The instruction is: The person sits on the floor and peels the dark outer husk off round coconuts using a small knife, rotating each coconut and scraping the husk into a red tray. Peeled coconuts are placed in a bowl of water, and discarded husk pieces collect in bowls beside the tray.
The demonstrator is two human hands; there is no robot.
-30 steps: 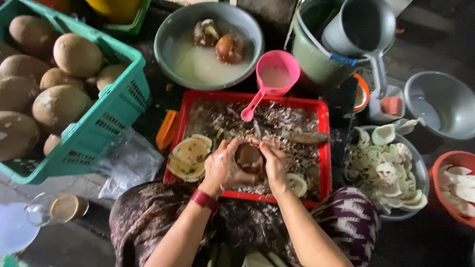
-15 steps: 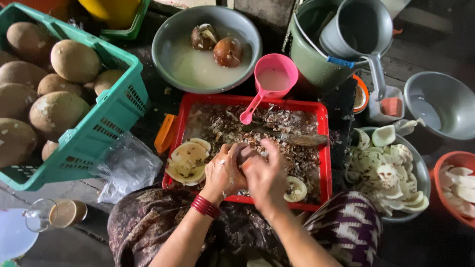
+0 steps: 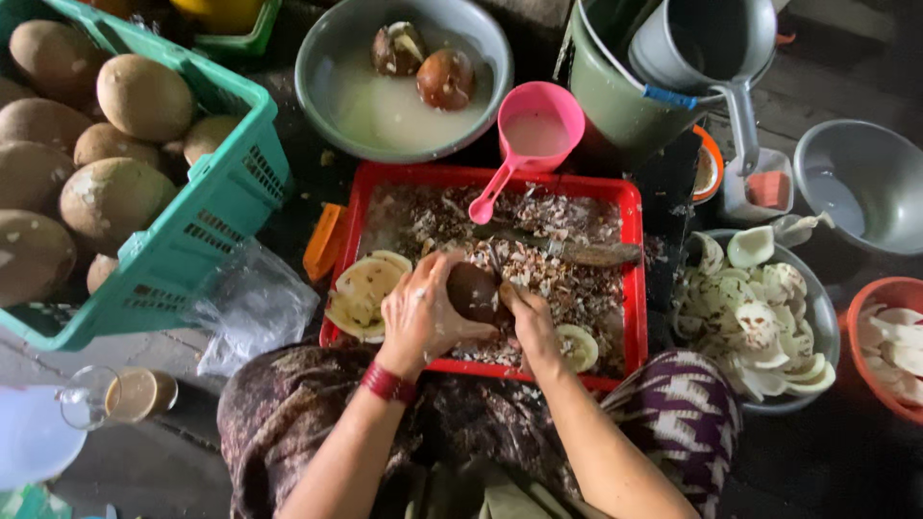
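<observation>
We're looking down at a person working over a red tray [image 3: 630, 279] littered w/ shell scraps. The left hand [image 3: 419, 312] is cupping a dark brown shelled fruit [image 3: 473, 290], fingers curled & pressed together round its left side. The right hand [image 3: 530, 322] is closing on the fruit's right side, fingers bent tight around a blade [image 3: 494, 261] sticking up by the fruit. The fruit is sitting above the tray's near-centre, between both hands. A pink scoop [image 3: 532, 135] is resting on the tray's far rim. We're seeing a green crate [image 3: 207, 226] of tan fruits at left, a grey basin [image 3: 332, 58] beyond & a bowl of white slices [image 3: 822, 317] at right.
</observation>
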